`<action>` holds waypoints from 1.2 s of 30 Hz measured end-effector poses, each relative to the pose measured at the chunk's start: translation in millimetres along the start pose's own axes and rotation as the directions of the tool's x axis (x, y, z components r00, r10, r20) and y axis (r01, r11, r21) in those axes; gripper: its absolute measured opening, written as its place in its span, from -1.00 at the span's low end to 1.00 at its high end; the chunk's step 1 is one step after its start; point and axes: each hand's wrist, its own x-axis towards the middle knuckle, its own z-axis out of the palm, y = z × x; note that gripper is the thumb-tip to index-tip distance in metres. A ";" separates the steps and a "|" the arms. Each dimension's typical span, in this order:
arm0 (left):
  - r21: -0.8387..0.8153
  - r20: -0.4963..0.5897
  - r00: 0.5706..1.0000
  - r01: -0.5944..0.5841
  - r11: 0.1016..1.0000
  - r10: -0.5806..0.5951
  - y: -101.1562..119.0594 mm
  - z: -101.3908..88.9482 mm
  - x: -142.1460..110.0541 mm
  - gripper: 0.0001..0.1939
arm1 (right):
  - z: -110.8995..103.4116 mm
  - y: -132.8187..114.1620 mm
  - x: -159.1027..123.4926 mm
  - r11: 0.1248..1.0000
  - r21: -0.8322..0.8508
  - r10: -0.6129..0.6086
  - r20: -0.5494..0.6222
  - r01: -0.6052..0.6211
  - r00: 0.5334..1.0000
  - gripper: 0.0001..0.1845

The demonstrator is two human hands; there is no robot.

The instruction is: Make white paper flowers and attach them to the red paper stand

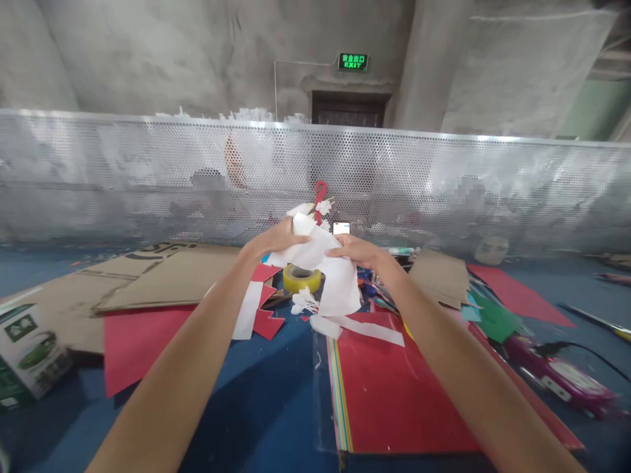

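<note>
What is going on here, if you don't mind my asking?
A person holds a piece of white paper up between the left hand and the right hand, both thumbs on it. Below it in the view sits a yellow tape roll. Red-topped coloured sheets lie to the right on the blue surface, and cardboard lies to the left.

from here, white paper [318, 247] hides some fingers of the left hand [282, 236]; toward four o'clock, a purple device [562, 381] blurs.

A soft shadow darkens the blue table [266, 401].
</note>
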 end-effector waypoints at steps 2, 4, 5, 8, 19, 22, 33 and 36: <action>0.094 0.012 1.000 0.015 0.995 -0.016 -0.5 4.9 2.8 -0.13 | 3.4 -3.4 -2.7 1.000 0.003 0.004 0.038 -0.005 0.999 -0.59; 0.228 -0.017 1.000 0.023 0.973 -0.020 2.5 10.6 1.9 -0.06 | 7.7 -5.3 -2.7 0.999 0.031 0.017 0.045 -0.018 0.999 -0.59; 0.280 -0.034 0.999 0.024 0.960 -0.015 4.9 13.8 0.6 -0.08 | 9.8 -5.4 -1.4 0.998 0.057 0.023 0.034 -0.025 0.999 -0.60; 0.376 -0.047 0.997 -0.045 0.926 0.068 12.9 24.5 -3.4 -0.32 | 14.6 -1.9 6.7 0.987 0.161 0.014 -0.051 -0.005 0.999 -0.66; 0.243 0.112 0.925 -0.380 0.893 0.363 43.9 19.5 0.3 -0.48 | 7.1 4.8 15.2 0.923 0.366 -0.049 -0.192 0.118 0.980 -0.57; 0.066 0.102 0.950 -0.302 0.951 0.295 43.1 17.9 -1.8 -0.36 | 7.3 -2.2 9.5 0.933 0.311 -0.108 -0.235 0.180 0.966 -0.66; -0.446 0.202 0.978 0.146 0.883 -0.059 10.3 -0.5 -7.3 -0.42 | -17.8 12.7 7.7 0.999 -0.033 0.018 -0.060 -0.020 0.998 -0.60; -0.365 0.159 0.984 0.135 0.921 -0.081 -1.9 -3.6 -5.9 -0.41 | -21.4 14.2 7.0 0.999 0.007 0.038 -0.061 -0.038 0.997 -0.67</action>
